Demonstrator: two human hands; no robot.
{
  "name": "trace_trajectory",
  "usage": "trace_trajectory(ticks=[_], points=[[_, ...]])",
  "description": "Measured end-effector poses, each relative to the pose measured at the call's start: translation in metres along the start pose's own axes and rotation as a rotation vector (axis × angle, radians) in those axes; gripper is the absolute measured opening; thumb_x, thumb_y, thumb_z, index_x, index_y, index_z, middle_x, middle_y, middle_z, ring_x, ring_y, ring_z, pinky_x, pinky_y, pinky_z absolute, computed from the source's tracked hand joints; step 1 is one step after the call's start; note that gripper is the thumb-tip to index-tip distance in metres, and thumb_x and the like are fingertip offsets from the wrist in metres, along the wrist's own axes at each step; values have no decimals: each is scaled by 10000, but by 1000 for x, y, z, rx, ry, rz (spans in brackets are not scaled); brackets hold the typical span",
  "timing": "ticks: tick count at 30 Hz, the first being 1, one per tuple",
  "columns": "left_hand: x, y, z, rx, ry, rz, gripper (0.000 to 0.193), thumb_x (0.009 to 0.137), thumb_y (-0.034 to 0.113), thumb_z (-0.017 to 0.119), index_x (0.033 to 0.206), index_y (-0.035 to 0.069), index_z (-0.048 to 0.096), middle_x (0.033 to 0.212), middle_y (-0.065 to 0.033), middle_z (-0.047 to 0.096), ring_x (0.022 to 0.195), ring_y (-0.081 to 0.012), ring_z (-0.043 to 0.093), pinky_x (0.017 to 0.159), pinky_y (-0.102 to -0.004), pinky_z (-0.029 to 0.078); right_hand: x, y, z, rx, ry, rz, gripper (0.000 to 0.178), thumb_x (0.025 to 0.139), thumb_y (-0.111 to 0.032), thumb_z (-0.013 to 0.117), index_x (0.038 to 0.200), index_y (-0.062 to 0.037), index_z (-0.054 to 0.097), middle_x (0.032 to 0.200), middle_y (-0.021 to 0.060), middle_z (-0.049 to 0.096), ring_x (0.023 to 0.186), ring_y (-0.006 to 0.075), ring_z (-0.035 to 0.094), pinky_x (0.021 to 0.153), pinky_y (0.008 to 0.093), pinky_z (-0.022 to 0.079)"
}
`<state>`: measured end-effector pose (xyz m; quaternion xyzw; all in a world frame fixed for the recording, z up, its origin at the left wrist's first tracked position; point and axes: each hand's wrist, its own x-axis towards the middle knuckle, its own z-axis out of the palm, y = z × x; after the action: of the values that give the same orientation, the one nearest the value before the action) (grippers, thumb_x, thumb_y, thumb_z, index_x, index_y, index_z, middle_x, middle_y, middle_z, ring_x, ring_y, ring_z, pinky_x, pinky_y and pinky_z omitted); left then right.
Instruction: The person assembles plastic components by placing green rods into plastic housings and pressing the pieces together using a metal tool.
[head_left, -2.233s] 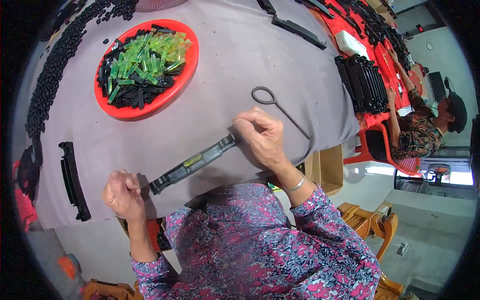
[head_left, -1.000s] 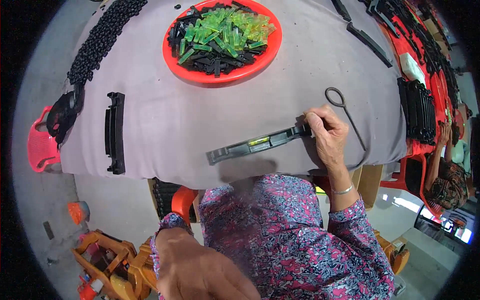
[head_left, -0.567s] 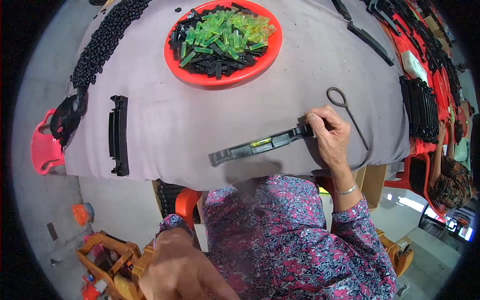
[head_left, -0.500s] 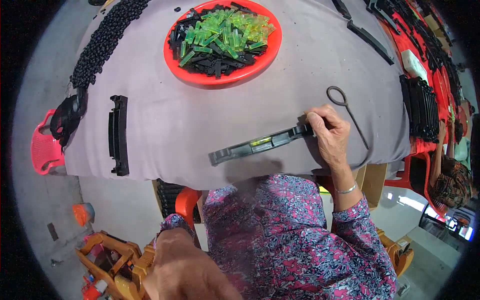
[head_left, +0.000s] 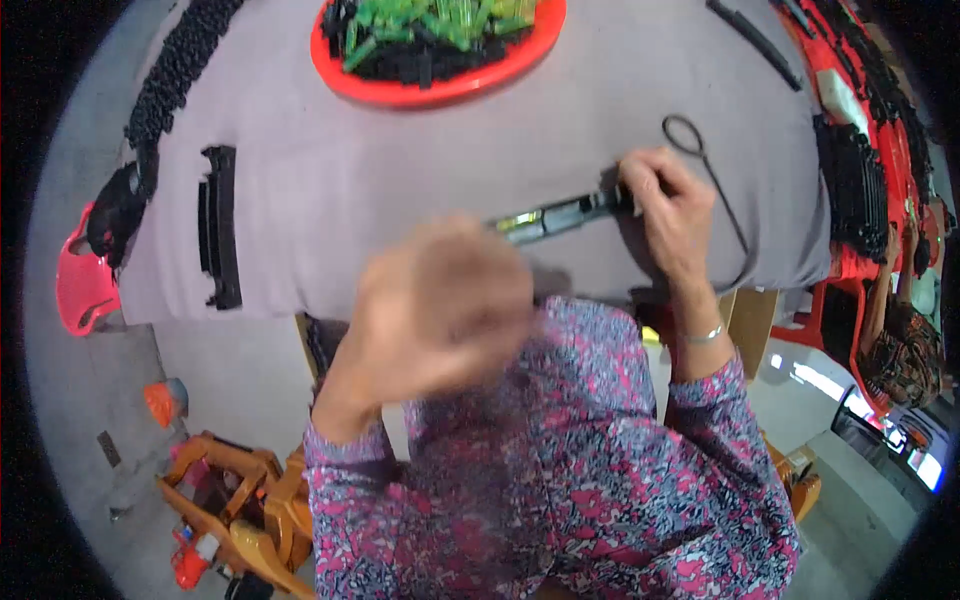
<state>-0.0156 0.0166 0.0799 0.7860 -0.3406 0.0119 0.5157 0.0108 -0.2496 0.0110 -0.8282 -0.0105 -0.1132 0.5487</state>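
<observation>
My right hand (head_left: 672, 210) pinches the right end of a long black spirit level (head_left: 568, 214) between thumb and fingers. A clear yellow-green vial (head_left: 518, 221) sits in a slot along its middle. Smeared by motion, my left hand (head_left: 440, 310) is raised in front of the level's left end and hides it; its fingers cannot be made out. A dark metal rod with a ring at one end (head_left: 724, 190) lies just right of my right hand. Another black level body (head_left: 222, 228) lies at the left of the table.
A red plate (head_left: 430, 98) at the far middle bears yellow-green vials (head_left: 440, 20) and small black parts. Black pellets (head_left: 175, 70) lie heaped at far left. Stacked black level bodies (head_left: 852, 190) stand at the right edge. Another person's arm (head_left: 876, 310) shows beyond.
My left hand has risen from below the table edge to the level's left end. The view has tipped, so the table things sit higher. My right hand keeps its hold.
</observation>
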Motion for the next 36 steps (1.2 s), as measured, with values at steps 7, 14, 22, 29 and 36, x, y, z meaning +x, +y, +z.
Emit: trace_trajectory(ticks=[7,14,22,29,36], points=[[2,-40,21,412,60,-177,497,611,98,840,1075,58,668,996,-68,598,948,-275,591,816,-391,452,4,9,6,128,0,8,106,902,-83,692,923,18,714,819,32,667,756,92,593,683,244,469],[-4,-46,20,456,-12,-151,441,611,95,832,1020,33,679,917,-95,602,869,-303,589,757,-392,445,4,9,1,71,-80,-45,174,840,-107,747,973,-1,712,864,55,650,785,135,596,711,270,476],[-6,-50,23,468,84,-127,349,593,36,787,924,58,682,848,-71,549,835,-270,590,714,-388,437,9,1,-4,-224,-435,-401,413,683,-279,841,1018,-79,708,992,85,636,935,275,573,814,388,467],[-5,-56,26,485,141,-60,358,581,28,769,923,80,677,846,-56,551,822,-251,599,731,-386,437,7,1,2,-228,-338,-438,403,618,-161,857,983,-71,711,938,77,652,889,265,591,768,365,487],[-5,-57,26,490,156,-88,363,613,81,822,956,70,703,886,-68,603,828,-272,590,757,-387,458,6,2,2,-186,-308,-435,363,631,-115,822,972,-63,708,923,81,663,857,265,603,753,366,494]])
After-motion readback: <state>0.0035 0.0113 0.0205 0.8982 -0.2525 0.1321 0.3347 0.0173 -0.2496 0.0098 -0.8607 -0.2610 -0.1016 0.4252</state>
